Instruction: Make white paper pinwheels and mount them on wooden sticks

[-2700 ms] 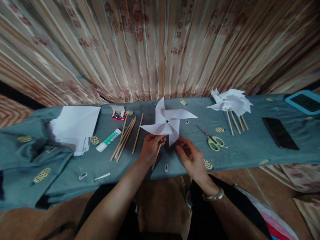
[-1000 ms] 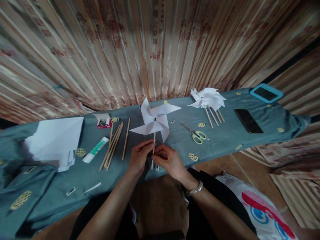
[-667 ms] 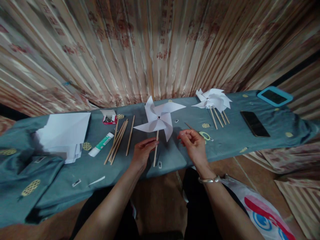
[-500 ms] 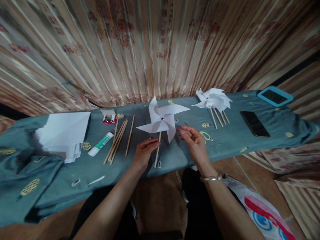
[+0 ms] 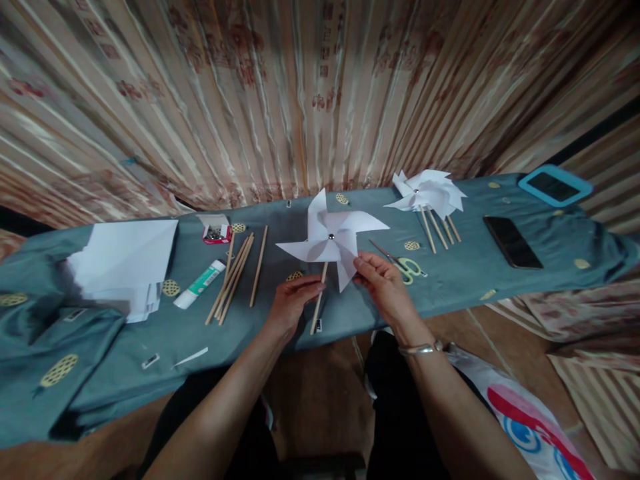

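In front of me is a white paper pinwheel (image 5: 320, 248) with a shiny pin at its centre and a wooden stick below. My left hand (image 5: 295, 301) grips the stick between thumb and fingers, just under the blades. At the right side, my right hand (image 5: 384, 283) has thumb and fingertips closed on the edge of a lower blade. Scissors (image 5: 407, 267) with pale green handles lie just beyond my right hand. More pinwheels (image 5: 433, 193) lie stacked at the back right, their sticks pointing toward me.
Left on the cloth-covered table (image 5: 280, 333) are white paper sheets (image 5: 127, 257), a glue stick (image 5: 200, 285), loose wooden sticks (image 5: 235, 280), and a small red box (image 5: 217, 232) of metal pins. A phone (image 5: 513, 241) and a blue-framed device (image 5: 555, 185) lie right. A curtain hangs behind.
My right fingertips have come onto the lower right blade, from just beside it. The pinwheel has turned and shifted slightly right. The scissors show more fully.
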`<action>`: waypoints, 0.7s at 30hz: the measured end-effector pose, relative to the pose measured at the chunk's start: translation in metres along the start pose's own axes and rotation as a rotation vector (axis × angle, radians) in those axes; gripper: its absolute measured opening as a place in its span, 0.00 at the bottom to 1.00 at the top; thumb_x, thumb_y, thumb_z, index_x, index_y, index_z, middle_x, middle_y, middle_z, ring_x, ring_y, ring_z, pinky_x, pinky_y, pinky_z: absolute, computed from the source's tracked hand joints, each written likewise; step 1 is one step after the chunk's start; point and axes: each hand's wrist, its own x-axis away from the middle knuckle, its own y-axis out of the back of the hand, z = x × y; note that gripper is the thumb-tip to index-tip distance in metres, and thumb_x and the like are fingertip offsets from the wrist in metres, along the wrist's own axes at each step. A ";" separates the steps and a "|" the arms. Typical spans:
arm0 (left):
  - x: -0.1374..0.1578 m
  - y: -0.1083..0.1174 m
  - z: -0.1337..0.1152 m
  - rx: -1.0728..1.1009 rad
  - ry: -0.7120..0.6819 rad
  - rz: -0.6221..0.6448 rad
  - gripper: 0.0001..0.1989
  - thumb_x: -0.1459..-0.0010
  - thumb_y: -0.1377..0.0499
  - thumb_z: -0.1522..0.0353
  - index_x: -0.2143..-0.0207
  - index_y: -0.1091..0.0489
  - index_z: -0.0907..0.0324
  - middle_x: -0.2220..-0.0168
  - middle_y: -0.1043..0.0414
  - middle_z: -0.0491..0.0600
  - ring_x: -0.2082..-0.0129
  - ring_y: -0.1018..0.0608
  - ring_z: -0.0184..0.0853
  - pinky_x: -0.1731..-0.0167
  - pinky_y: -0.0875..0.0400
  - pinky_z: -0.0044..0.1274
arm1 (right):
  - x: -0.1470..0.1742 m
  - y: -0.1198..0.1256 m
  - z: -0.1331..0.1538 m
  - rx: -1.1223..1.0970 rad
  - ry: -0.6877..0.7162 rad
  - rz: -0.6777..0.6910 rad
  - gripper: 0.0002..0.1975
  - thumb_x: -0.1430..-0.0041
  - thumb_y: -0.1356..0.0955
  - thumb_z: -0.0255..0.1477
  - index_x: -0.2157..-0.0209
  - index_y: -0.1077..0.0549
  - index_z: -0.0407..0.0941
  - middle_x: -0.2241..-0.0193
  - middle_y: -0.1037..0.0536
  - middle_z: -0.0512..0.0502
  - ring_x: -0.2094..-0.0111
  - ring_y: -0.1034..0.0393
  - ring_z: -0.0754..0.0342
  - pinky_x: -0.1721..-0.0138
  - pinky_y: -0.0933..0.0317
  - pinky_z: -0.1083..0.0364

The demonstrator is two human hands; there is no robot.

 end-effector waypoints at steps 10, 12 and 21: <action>0.000 0.000 0.000 0.009 -0.002 0.001 0.17 0.73 0.24 0.65 0.75 0.19 0.59 0.75 0.20 0.49 0.73 0.23 0.31 0.69 0.31 0.23 | 0.005 -0.007 0.003 -0.101 -0.081 0.021 0.18 0.64 0.20 0.42 0.76 0.22 0.45 0.80 0.24 0.53 0.79 0.33 0.60 0.78 0.38 0.60; 0.000 0.000 0.000 0.008 -0.004 0.008 0.17 0.72 0.24 0.64 0.75 0.18 0.58 0.75 0.20 0.49 0.73 0.22 0.31 0.68 0.31 0.23 | 0.005 -0.008 0.003 -0.116 -0.094 0.017 0.19 0.66 0.19 0.42 0.76 0.22 0.45 0.80 0.23 0.52 0.78 0.32 0.60 0.78 0.38 0.61; 0.001 0.000 0.002 0.014 -0.009 0.019 0.16 0.71 0.24 0.66 0.74 0.18 0.59 0.74 0.20 0.50 0.73 0.22 0.33 0.67 0.29 0.25 | 0.006 -0.006 0.003 -0.166 -0.141 0.039 0.20 0.61 0.21 0.46 0.72 0.21 0.45 0.76 0.20 0.50 0.75 0.27 0.58 0.76 0.35 0.61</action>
